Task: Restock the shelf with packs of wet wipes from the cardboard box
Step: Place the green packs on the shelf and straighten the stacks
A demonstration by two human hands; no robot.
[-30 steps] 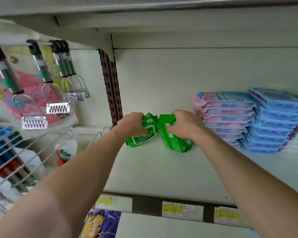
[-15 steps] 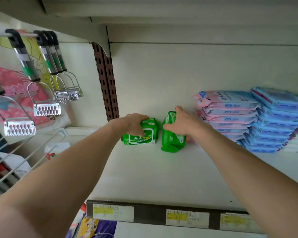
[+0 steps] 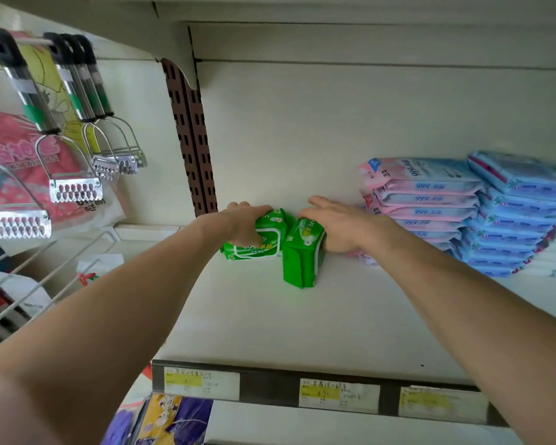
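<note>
At the centre of the head view, deep on the cream shelf (image 3: pixel 270 319) and close to its back wall, I see two green packs of wet wipes just beside each other. The left green pack (image 3: pixel 259 248) lies nearly flat with its white-framed label facing me. The left grip (image 3: pixel 238 221) is on it from above, its fingers curled over the pack's far edge and holding it. The right green pack (image 3: pixel 300 256) stands on its edge, its narrow side toward me, and its upper part leans against the left one. The right grip (image 3: pixel 344 226) is laid over its top, fingers reaching across the upper edge toward the wall and thumb tucked against the pack's right face, so it holds the pack between them.

Right of centre, a stack of pink packs (image 3: pixel 424 200) sits close beside the right wrist, and a stack of blue packs (image 3: pixel 514 220) touches it farther right. A brown slotted upright (image 3: pixel 190 136) runs down the wall just left of the left grip. At the upper left, metal toothed tools (image 3: pixel 76 191) hang by dark handles from a rail, with a white wire rack (image 3: pixel 42 281) below them. Along the lower frame, the shelf's front strip carries price labels (image 3: pixel 339 393), and a purple package (image 3: pixel 170 419) shows beneath it at the lower left.
</note>
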